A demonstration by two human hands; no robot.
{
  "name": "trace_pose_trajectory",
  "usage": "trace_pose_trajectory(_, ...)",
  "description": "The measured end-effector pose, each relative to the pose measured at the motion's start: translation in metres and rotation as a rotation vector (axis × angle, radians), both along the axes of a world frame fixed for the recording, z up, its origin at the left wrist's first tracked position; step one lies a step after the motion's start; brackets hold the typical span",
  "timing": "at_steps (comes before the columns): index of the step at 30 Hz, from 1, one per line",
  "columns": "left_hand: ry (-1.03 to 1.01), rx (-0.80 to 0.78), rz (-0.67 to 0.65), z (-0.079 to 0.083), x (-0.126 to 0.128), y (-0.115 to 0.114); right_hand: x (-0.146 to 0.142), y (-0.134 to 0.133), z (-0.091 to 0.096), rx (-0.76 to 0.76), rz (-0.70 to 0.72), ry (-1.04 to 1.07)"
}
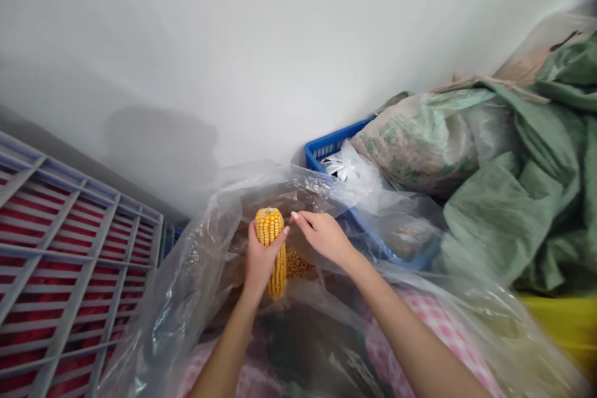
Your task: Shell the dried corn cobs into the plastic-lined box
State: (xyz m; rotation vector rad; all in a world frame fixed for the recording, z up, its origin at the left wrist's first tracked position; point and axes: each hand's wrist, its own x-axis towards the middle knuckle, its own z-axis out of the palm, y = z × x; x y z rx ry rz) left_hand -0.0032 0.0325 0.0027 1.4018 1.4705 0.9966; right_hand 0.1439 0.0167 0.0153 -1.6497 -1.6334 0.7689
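Note:
My left hand (259,259) is wrapped round a yellow corn cob (275,247), holding it upright over a large clear plastic bag (186,298). My right hand (321,235) hovers just right of the cob's top, fingers curled with the fingertips close to the kernels; it holds nothing that I can make out. Loose yellow kernels (296,263) lie in the bag just behind the cob. The bag spreads across pink checked cloth (433,317) on my lap.
A blue plastic crate (326,146) stands behind the bag, with a white plastic bag inside. Green woven sacks (513,199) pile up at the right. A grey and red grid crate (69,261) fills the left. A white wall (233,43) rises ahead. Something yellow (564,323) sits low right.

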Motion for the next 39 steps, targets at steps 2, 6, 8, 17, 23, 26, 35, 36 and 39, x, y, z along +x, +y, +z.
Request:
trace_pose_trajectory(2,0.123,0.056,0.001,0.003,-0.007,0.002,-0.001,-0.002,0.001,0.024,0.078,-0.06)
trace_pose_trajectory(6,0.207,0.06,-0.036,0.007,-0.014,0.0,-0.001,-0.002,0.004,0.044,0.105,-0.087)
trace_pose_trajectory(8,0.246,0.056,-0.047,0.008,-0.016,-0.001,0.001,-0.002,0.006,0.04,0.084,-0.126)
trace_pose_trajectory(17,0.367,0.105,-0.062,0.011,-0.022,0.002,0.005,-0.002,0.007,0.033,0.097,-0.157)
trace_pose_trajectory(23,0.365,0.036,-0.125,0.012,-0.024,0.003,0.001,-0.003,0.005,0.018,0.109,-0.091)
trace_pose_trajectory(26,0.416,0.003,-0.171,0.01,-0.029,0.006,-0.002,-0.004,0.002,-0.014,0.07,-0.093)
trace_pose_trajectory(35,0.41,-0.063,-0.295,0.009,-0.038,0.007,0.021,0.0,-0.007,-0.135,0.065,-0.104)
trace_pose_trajectory(36,0.398,-0.064,-0.331,0.011,-0.038,0.006,0.021,0.0,-0.005,-0.1,0.025,-0.046)
trace_pose_trajectory(39,0.345,-0.07,-0.456,0.017,-0.035,0.003,0.012,-0.001,0.0,-0.041,0.03,0.169)
